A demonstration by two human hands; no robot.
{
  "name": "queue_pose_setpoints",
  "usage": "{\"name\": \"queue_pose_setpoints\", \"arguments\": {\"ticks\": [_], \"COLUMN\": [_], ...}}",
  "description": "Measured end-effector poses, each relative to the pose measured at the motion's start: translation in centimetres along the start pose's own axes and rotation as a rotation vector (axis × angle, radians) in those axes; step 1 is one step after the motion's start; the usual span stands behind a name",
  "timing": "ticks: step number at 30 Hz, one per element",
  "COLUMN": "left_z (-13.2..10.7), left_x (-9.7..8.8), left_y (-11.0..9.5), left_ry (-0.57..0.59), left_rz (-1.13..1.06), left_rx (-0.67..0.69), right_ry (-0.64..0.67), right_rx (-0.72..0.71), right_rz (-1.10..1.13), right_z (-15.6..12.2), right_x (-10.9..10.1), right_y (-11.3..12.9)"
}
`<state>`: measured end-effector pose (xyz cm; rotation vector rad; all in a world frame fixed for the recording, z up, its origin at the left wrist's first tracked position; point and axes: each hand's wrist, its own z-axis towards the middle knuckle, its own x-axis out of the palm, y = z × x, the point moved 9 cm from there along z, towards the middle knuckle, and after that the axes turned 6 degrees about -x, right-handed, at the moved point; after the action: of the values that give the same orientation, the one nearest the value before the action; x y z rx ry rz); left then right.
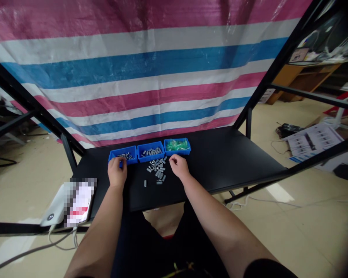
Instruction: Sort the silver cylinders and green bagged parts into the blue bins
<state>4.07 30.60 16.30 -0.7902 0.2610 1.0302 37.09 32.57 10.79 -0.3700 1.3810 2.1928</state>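
Three small blue bins stand in a row on a black table [226, 162]: the left bin [123, 155] holds small dark metal parts, the middle bin [150, 151] holds grey cylindrical parts, and the right bin [177, 146] holds green parts. A loose pile of grey parts [157, 170] lies in front of the middle bin, with one stray piece [145, 183] nearer me. My left hand [117, 172] rests at the left bin's front edge, fingers curled. My right hand [178, 165] sits just right of the pile, fingers curled; what either holds is hidden.
A phone with a blurred screen [79, 200] and a white device with a cable [52, 210] lie at the table's left front corner. Black frame bars [31, 108] rise on both sides. A striped tarp [150, 69] hangs behind. Papers [313, 141] lie on the floor at right.
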Motion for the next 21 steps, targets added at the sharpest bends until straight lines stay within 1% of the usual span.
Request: {"name": "queue_pose_setpoints", "arguments": {"ticks": [2, 6, 9, 11, 14, 18, 21], "left_z": [-0.6, -2.7, -4.0, -4.4, -4.4, -4.3, -4.3], "left_x": [0.6, 2.5, 3.8, 4.6, 5.5, 5.8, 5.4], "left_y": [-1.7, -5.8, -7.7, -8.1, -7.7, -7.0, -7.1], "left_ry": [0.086, 0.355, 0.515, 0.585, 0.637, 0.636, 0.620], "left_rz": [0.001, -0.105, -0.184, -0.208, -0.234, -0.250, -0.264], "left_rx": [0.083, 0.251, 0.328, 0.354, 0.337, 0.301, 0.297], "right_ry": [0.001, -0.005, -0.008, -0.012, -0.013, -0.011, -0.007], "right_rx": [0.002, -0.001, -0.004, -0.005, 0.001, -0.001, -0.001], "right_rz": [0.000, 0.013, 0.024, 0.025, 0.026, 0.030, 0.029], "right_z": [0.0, 0.0, 0.0, 0.0, 0.0, 0.0, 0.0], "right_x": [0.0, -0.1, -0.1, -0.1, -0.1, -0.1, 0.0], "right_y": [-0.1, -0.1, 0.0, 0.0, -0.1, -0.1, -0.1]}}
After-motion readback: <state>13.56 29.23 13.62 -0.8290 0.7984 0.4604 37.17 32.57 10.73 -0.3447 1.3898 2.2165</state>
